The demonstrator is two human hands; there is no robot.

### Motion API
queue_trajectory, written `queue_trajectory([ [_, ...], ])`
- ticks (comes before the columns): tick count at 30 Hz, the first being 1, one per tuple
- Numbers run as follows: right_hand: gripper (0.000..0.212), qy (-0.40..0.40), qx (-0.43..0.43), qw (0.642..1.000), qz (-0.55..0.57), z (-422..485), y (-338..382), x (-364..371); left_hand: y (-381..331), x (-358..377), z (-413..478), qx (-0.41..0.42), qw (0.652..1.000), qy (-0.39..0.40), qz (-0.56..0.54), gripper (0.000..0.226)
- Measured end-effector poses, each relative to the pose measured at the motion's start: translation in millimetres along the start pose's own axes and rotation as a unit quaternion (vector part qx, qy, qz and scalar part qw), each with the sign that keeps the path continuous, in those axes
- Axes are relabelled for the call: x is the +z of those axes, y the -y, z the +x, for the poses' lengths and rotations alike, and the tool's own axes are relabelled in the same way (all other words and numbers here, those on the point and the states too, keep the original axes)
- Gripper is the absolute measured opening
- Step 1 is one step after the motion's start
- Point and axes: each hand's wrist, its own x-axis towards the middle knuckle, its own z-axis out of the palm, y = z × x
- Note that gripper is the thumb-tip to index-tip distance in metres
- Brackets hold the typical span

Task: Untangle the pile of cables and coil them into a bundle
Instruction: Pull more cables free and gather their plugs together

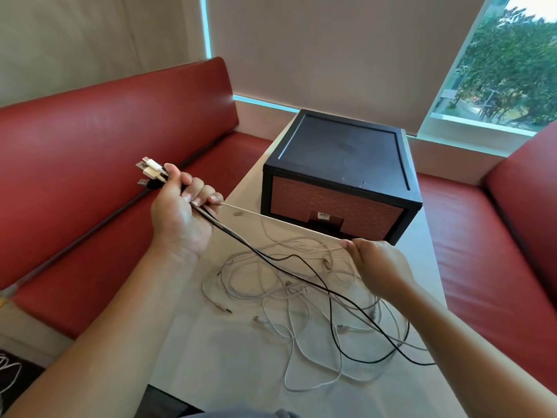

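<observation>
Our left hand [177, 212] grips the plug ends [150, 173], right hand [373, 263] pinches a taut white cable [280, 222]; tug harder and the pile [289, 286] could knot tighter.

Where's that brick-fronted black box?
The black box stands at the far end of the table, right of centre in the head view, beyond the cable pile.

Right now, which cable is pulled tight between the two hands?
The white cable, running straight from the left hand to the pinching right hand. The black cable and the other white ones sag into the pile on the table.
</observation>
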Motion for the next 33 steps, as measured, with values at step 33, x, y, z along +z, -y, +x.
queue_trajectory([
  [33, 0.022, -0.021, 0.170, 0.983, 0.072, 0.2, -65.2, -28.9, -21.7, -9.9, 4.2, 0.060, 0.994, -0.029, 0.081, 0.047],
])
